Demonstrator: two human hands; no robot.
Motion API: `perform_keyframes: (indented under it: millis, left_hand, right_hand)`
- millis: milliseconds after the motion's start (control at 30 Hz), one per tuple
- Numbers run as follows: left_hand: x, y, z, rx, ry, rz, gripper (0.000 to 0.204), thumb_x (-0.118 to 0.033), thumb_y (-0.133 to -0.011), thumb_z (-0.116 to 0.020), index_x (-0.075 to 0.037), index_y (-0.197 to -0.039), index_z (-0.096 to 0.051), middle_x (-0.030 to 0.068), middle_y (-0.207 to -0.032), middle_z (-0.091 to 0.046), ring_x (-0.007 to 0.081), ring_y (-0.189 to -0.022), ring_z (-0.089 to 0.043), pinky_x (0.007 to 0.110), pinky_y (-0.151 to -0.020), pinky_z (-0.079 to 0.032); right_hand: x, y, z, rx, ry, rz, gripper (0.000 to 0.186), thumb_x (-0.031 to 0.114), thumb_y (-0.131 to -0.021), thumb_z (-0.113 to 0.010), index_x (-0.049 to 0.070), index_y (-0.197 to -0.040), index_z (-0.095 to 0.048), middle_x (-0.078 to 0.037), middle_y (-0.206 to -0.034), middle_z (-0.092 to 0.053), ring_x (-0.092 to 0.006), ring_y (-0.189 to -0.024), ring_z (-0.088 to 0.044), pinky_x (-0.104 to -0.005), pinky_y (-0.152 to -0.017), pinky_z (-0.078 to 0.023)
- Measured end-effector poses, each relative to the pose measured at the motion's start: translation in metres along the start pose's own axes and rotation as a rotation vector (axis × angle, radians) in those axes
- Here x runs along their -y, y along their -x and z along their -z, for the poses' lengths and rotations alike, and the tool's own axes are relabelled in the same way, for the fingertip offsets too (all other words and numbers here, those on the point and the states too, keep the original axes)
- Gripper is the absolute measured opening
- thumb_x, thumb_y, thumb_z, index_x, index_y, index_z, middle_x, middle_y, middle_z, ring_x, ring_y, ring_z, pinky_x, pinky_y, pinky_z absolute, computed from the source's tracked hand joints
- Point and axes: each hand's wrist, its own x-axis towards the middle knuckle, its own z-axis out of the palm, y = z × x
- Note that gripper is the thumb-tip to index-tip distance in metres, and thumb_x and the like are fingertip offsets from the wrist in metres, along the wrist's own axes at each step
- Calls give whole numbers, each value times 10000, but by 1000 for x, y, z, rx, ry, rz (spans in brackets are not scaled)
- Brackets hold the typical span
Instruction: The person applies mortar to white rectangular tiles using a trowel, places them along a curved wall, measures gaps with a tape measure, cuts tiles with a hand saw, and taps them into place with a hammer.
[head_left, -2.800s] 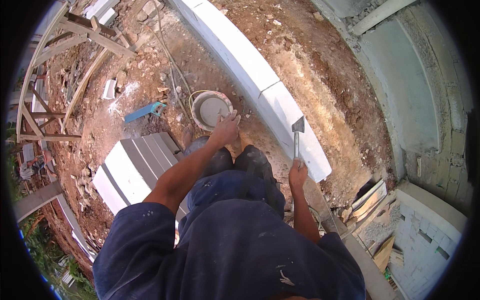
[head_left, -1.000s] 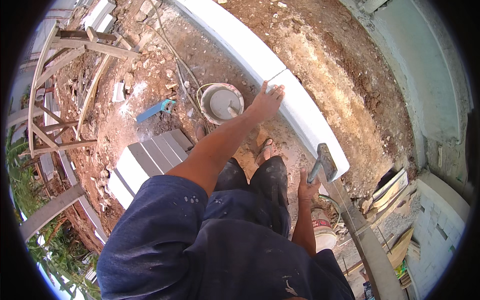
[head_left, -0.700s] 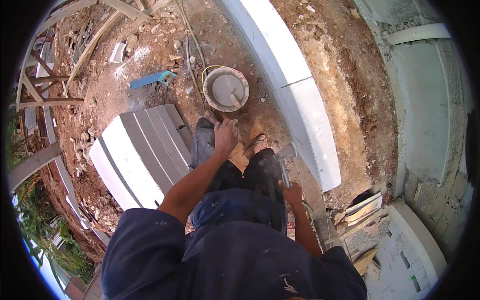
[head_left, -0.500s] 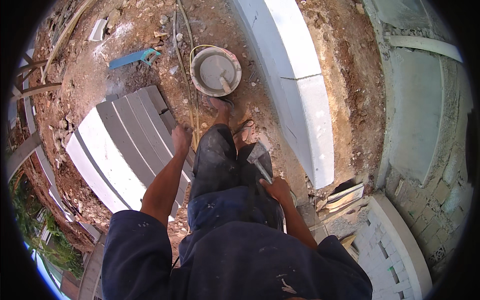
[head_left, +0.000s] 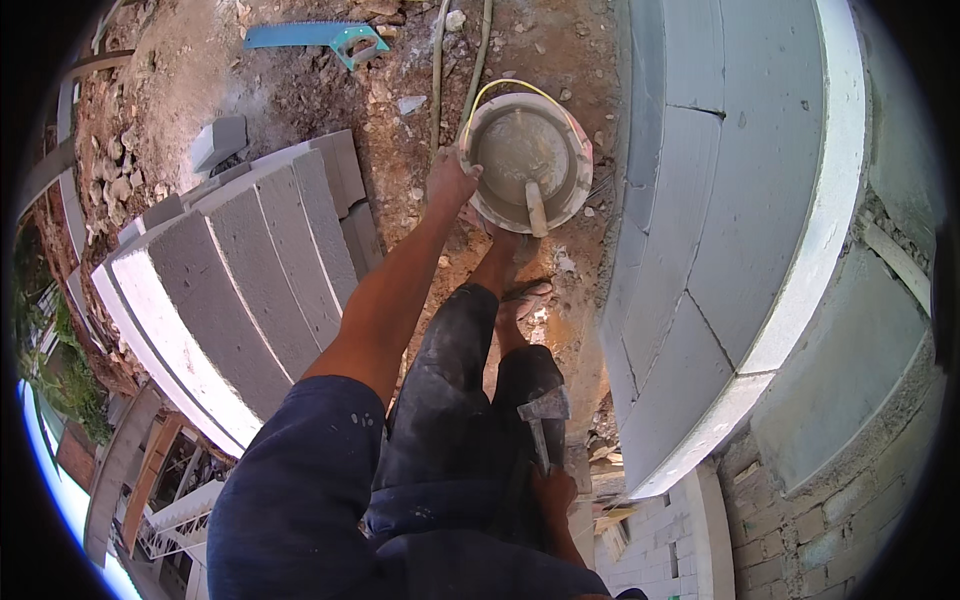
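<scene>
My left hand [head_left: 453, 182] reaches down and forward to the near-left rim of a round bucket [head_left: 583, 190], its fingers closed on the edge. Wet grey mortar [head_left: 515, 150] fills part of the bucket, and a tool with a pale handle [head_left: 537, 207] leans in it against the near rim. A thin yellow bail handle [head_left: 545, 92] arches over the far side. Beside my right thigh, my right hand [head_left: 553, 490] is closed around the slim handle of a short tool with a broad grey head [head_left: 545, 404]. The head points away from me.
Stacked pale blocks [head_left: 235, 290] stand on the left. A low wall of large grey blocks [head_left: 690, 230] runs along the right. A teal-handled handsaw [head_left: 310, 36], a loose block [head_left: 218, 143] and a hose [head_left: 438, 80] lie on the rubble-strewn dirt ahead.
My left hand has moved forward from beside the block stack to the bucket's rim and taken hold. My right hand still holds the grey-headed tool. The view has shifted and turned.
</scene>
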Motion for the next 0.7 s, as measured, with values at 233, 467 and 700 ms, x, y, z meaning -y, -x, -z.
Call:
perform_keyframes:
  millis: [233,467,700]
  left_hand:
    - [-70,-53,9,-54,216,71,608,-374,-794,-738,-12,-1242,-545,248,-1096,-619,408,-1003,-613,463,-868,-495]
    - [-101,38,38,406,255,-120,291,-303,-760,-735,-50,-903,-710,243,-842,-669,410,-853,-651,477,-778,-516]
    - [-87,65,89,275,247,67,323,-291,-738,-724,-20,-911,-700,257,-878,-673,411,-880,-657,483,-780,-516]
  right_hand:
    - [38,2,36,44,-97,-92,637,615,-774,-639,-6,-900,-708,-256,-844,-675,-427,-859,-664,-511,-771,-511]
    - [54,-3,68,150,-203,-129,753,683,-764,-601,-35,-965,-702,-275,-915,-678,-428,-922,-659,-509,-799,-510]
    - [49,22,124,-170,-548,14,516,458,-789,-722,-49,-715,-663,-149,-568,-605,-279,-556,-611,-430,-567,-462]
